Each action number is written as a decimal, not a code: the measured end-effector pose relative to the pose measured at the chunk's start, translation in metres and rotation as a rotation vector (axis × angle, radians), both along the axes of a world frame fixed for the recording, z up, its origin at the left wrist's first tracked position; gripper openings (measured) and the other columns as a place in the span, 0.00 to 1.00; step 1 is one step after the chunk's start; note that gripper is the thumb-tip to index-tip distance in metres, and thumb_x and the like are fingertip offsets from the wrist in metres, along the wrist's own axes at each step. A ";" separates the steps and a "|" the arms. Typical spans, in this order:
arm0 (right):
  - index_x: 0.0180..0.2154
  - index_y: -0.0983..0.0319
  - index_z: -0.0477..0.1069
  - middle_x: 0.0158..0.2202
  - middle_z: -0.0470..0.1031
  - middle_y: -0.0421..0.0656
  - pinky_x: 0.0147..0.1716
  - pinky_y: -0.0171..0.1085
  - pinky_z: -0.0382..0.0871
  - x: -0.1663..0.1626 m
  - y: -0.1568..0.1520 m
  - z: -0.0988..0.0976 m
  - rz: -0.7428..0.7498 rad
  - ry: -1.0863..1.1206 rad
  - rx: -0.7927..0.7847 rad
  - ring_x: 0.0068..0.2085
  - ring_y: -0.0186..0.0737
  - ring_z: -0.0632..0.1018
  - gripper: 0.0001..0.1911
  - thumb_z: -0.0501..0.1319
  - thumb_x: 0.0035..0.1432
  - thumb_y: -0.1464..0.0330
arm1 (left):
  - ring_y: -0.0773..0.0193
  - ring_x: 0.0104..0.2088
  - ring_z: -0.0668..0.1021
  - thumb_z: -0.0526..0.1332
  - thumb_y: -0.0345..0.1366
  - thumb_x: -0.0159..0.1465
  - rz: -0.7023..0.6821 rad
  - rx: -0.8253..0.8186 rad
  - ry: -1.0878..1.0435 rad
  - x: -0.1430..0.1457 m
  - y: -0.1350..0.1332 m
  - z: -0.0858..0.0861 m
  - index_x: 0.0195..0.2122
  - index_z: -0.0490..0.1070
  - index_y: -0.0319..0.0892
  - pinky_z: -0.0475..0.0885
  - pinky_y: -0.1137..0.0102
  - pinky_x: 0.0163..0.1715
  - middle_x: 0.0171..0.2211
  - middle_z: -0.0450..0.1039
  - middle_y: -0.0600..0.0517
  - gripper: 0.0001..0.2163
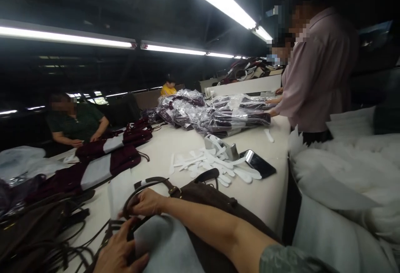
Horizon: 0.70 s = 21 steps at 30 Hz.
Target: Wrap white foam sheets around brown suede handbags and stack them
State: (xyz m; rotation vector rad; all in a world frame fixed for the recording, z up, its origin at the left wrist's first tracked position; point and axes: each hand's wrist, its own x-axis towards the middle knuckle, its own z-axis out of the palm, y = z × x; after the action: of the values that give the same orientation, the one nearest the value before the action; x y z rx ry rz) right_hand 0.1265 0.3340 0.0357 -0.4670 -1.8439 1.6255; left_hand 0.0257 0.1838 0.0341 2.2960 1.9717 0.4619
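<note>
Fingers of the right hand (148, 202) are curled round the dark handle (126, 204) of a brown bag (195, 196), which lies at the near end of the worktop (265, 206). From this head view, handling that handle seems the step in hand; a next move would call for a steady hold. The right forearm (215, 225) reaches leftward across the bag; the left hand (117, 250) is bent at the edge of a pale sheet (167, 241), its grip impossible to tell.
</note>
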 end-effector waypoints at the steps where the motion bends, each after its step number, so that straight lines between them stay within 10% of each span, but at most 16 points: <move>1: 0.27 0.62 0.80 0.26 0.76 0.36 0.35 0.30 0.67 -0.004 -0.001 -0.001 -0.051 0.008 -0.017 0.32 0.34 0.75 0.06 0.71 0.43 0.68 | 0.40 0.55 0.70 0.60 0.47 0.52 -0.002 0.009 0.001 -0.001 -0.003 -0.001 0.30 0.81 0.48 0.65 0.48 0.56 0.60 0.64 0.45 0.13; 8: 0.19 0.64 0.73 0.20 0.71 0.40 0.33 0.35 0.65 0.006 0.022 0.003 -0.639 -0.135 -0.209 0.32 0.41 0.75 0.12 0.73 0.38 0.66 | 0.44 0.60 0.65 0.59 0.42 0.54 0.074 -0.152 -0.135 0.033 -0.044 0.017 0.35 0.79 0.44 0.61 0.51 0.61 0.61 0.61 0.46 0.13; 13: 0.23 0.65 0.72 0.20 0.70 0.39 0.31 0.34 0.63 -0.008 0.046 -0.008 -0.589 -0.048 -0.248 0.32 0.39 0.72 0.17 0.70 0.42 0.58 | 0.47 0.58 0.66 0.60 0.39 0.56 0.171 -0.134 -0.304 0.054 -0.044 0.024 0.31 0.78 0.43 0.61 0.53 0.59 0.58 0.63 0.45 0.09; 21: 0.33 0.67 0.76 0.28 0.77 0.42 0.33 0.33 0.68 0.009 0.031 0.014 -0.339 0.188 -0.283 0.32 0.36 0.75 0.25 0.73 0.38 0.54 | 0.53 0.52 0.69 0.56 0.37 0.61 0.338 0.232 -0.539 0.061 -0.038 -0.018 0.21 0.67 0.42 0.63 0.56 0.55 0.51 0.68 0.47 0.12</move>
State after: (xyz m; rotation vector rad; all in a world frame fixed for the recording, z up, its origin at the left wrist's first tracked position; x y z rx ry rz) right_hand 0.1359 0.3650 0.0494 -0.6831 -1.3203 1.6346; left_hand 0.0869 0.1459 0.0156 1.6712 2.0824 1.2440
